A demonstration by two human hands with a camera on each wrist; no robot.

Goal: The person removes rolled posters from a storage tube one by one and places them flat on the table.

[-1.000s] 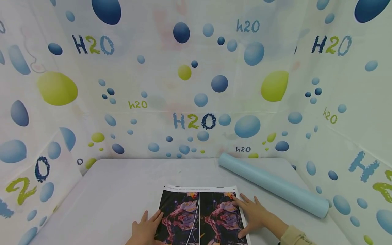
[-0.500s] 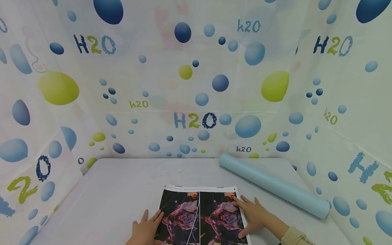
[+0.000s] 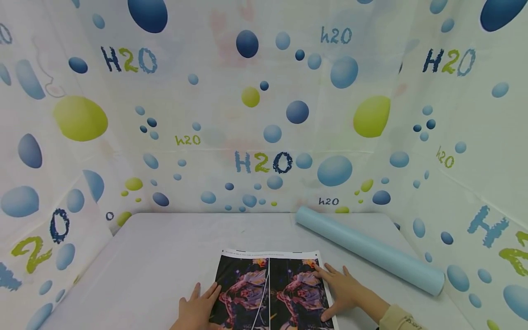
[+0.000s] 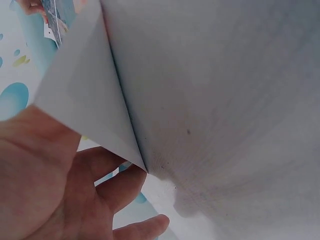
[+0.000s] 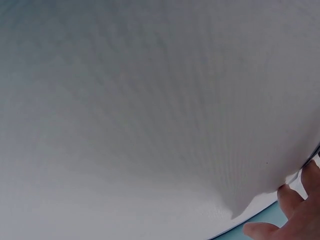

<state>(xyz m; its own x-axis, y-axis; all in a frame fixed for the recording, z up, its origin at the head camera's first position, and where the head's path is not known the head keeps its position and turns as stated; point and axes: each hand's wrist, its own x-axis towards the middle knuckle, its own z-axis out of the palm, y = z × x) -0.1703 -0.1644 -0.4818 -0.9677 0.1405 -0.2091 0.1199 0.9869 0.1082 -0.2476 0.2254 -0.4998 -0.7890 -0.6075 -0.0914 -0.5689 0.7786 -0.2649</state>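
A printed sheet lies at the front of the white table, with two near-identical dark, colourful pictures side by side under a white top margin. Its lower part runs out of the head view. On its left edge rests my left hand, fingers spread and fairly straight. My right hand lies across the right edge, its fingers spread over the picture and thumb lower down. In the left wrist view a pale paper flap crosses the left hand's fingers. Only some fingertips of the right hand show in the right wrist view.
A light blue roll lies diagonally on the table, to the right of and beyond the sheet. A white curtain printed with bubbles and H2O lettering surrounds the table at the back and both sides.
The head view has shifted very slightly. Both hands and the printed sheet stay in place.
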